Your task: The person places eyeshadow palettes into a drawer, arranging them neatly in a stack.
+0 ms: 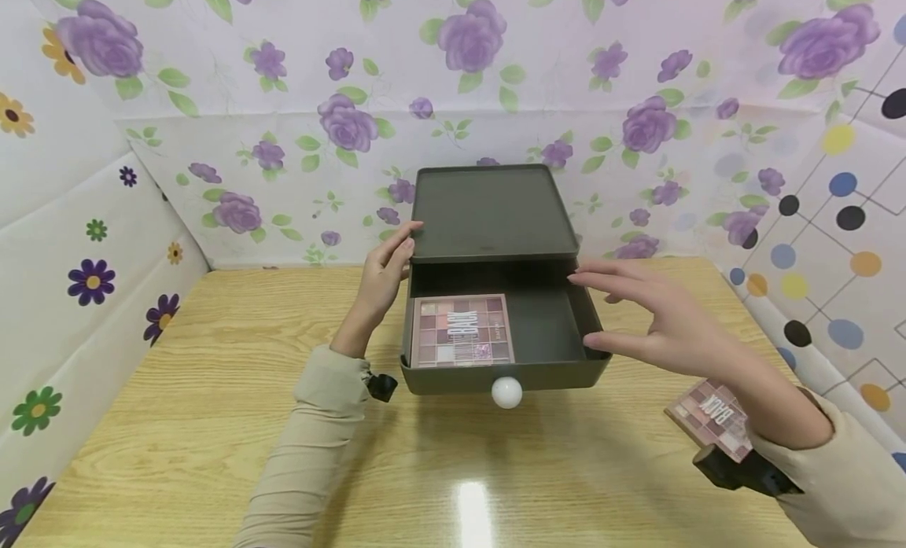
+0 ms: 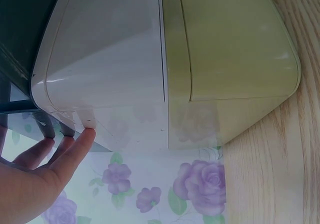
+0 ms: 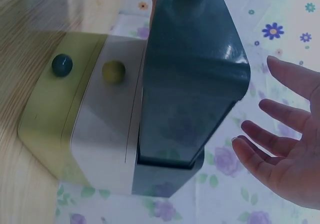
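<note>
A stack of three drawer boxes stands on the table, the dark top one [image 1: 495,210] above a white box [image 2: 110,44] and a yellow-green box [image 2: 240,44]. The dark drawer [image 1: 545,324] is pulled out, its white knob [image 1: 506,392] facing front. Inside, on the left, lies an eyeshadow palette [image 1: 463,332] marked BACK. My left hand [image 1: 382,277] rests its extended fingertips on the left side of the stack. Beside the drawer's right wall is my right hand [image 1: 658,312], fingers spread and holding nothing. Its fingers stand apart from the stack in the right wrist view.
A second eyeshadow palette [image 1: 711,414] lies on the wooden table [image 1: 269,351] at the right, partly hidden by my right forearm. Behind the stack rises a flowered cloth wall [image 1: 283,194]. The lower boxes carry a dark knob [image 3: 62,65] and a yellow-green knob [image 3: 114,72].
</note>
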A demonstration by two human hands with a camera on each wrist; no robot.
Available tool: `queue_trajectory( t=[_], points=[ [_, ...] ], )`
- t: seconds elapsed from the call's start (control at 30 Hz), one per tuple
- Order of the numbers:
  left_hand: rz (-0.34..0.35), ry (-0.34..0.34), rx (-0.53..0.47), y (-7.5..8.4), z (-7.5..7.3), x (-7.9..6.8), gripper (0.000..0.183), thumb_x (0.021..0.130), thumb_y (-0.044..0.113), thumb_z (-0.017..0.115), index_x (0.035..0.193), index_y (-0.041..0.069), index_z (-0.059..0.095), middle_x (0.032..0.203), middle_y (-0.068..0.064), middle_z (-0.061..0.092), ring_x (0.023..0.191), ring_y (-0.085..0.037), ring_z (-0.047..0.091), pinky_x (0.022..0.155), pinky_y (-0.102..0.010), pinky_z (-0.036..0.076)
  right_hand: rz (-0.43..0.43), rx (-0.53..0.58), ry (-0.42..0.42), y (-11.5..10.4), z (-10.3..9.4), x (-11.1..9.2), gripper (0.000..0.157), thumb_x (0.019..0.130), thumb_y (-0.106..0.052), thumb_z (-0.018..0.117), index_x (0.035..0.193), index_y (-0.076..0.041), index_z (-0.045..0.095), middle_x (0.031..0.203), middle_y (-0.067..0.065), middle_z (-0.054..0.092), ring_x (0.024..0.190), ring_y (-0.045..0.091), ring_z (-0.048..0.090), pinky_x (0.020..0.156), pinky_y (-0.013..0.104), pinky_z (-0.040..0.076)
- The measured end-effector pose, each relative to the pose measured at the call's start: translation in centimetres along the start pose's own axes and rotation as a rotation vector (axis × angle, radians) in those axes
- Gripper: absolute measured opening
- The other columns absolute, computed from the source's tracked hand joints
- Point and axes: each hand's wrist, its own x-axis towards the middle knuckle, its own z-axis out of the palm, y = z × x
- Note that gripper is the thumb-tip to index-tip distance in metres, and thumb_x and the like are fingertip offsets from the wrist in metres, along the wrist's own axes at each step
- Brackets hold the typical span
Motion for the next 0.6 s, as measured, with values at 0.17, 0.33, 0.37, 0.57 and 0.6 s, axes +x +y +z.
queue_trajectory(
  t=[0.17,0.33,0.37,0.57,0.6],
  points=[
    [-0.008,-0.001,-0.002,0.1,0.0,0.0,0.040,0.097,0.020,0.038,0.133,0.005,0.046,0.140,-0.003,0.038,0.099,-0.015,0.040,0.087,-0.045,0.042,-0.008,0.019,0.034,0.3,-0.6,-1.0,0.070,0.066,-0.006,0.079,0.129,-0.009,0.051,0.129,0.005,0.049,0.109,0.010,0.046,0.080,0.018,0.041],
    [-0.007,0.000,0.001,0.0,0.0,0.0,0.041,0.097,0.021,0.038,0.133,0.005,0.046,0.141,-0.003,0.037,0.101,-0.014,0.041,0.087,-0.044,0.043,0.012,-0.012,0.036,1.0,-1.1,-2.2,0.076,0.066,-0.005,0.080,0.134,-0.011,0.047,0.132,0.004,0.046,0.110,0.004,0.044,0.078,0.017,0.041],
    [-0.002,0.000,-0.002,0.0,0.0,0.0,0.041,0.097,0.021,0.039,0.133,0.004,0.046,0.140,-0.004,0.037,0.101,-0.014,0.040,0.087,-0.046,0.042,0.023,-0.020,0.033,1.2,-1.1,-2.5,0.076,0.066,-0.006,0.079,0.134,-0.011,0.046,0.133,0.005,0.046,0.109,0.004,0.044,0.078,0.018,0.041],
    [0.014,-0.001,-0.026,-0.1,0.1,0.0,0.041,0.097,0.020,0.039,0.133,0.002,0.045,0.141,-0.006,0.037,0.103,-0.016,0.041,0.088,-0.052,0.040,0.122,-0.067,0.018,2.2,-1.2,-4.1,0.076,0.068,-0.009,0.079,0.136,-0.013,0.044,0.131,0.008,0.047,0.101,0.004,0.047,0.077,0.020,0.041],
    [0.014,-0.001,-0.027,-0.1,0.1,0.0,0.041,0.097,0.020,0.039,0.133,0.002,0.045,0.141,-0.005,0.036,0.105,-0.015,0.042,0.088,-0.052,0.040,0.131,-0.072,0.018,2.3,-1.2,-4.3,0.076,0.068,-0.010,0.079,0.136,-0.014,0.044,0.130,0.008,0.047,0.101,0.004,0.047,0.077,0.020,0.041]
  ],
)
